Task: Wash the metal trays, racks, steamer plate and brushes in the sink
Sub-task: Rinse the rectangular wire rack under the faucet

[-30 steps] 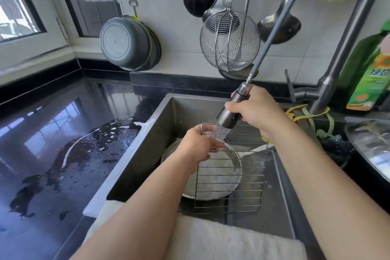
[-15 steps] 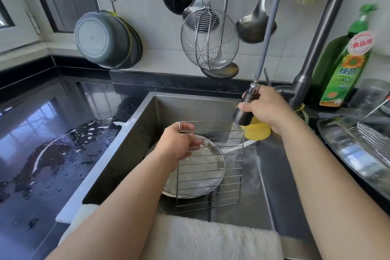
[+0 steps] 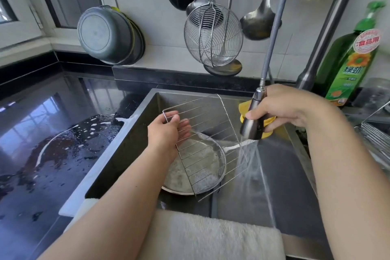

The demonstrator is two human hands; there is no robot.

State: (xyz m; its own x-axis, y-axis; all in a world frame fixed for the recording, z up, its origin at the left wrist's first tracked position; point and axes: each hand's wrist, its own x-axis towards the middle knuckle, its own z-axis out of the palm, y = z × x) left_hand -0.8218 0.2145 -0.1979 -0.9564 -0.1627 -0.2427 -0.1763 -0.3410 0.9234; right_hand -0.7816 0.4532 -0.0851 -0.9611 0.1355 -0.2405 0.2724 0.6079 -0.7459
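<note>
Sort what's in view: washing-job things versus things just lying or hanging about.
Job: wire rack held by left hand; spray head in right hand; round metal tray; sink.
About: hanging skimmer, ladle, detergent bottle, towel.

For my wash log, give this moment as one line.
left hand: holds wire rack tilted over sink | right hand: sprayer rinsing rack

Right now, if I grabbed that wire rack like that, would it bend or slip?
Probably not bend: the wire rack keeps its flat shape though the left hand grips only one corner. It seems light, since one hand holds it tilted over the round tray. It may be slippery, because the sprayer in the right hand is wetting the thin wires.
</note>
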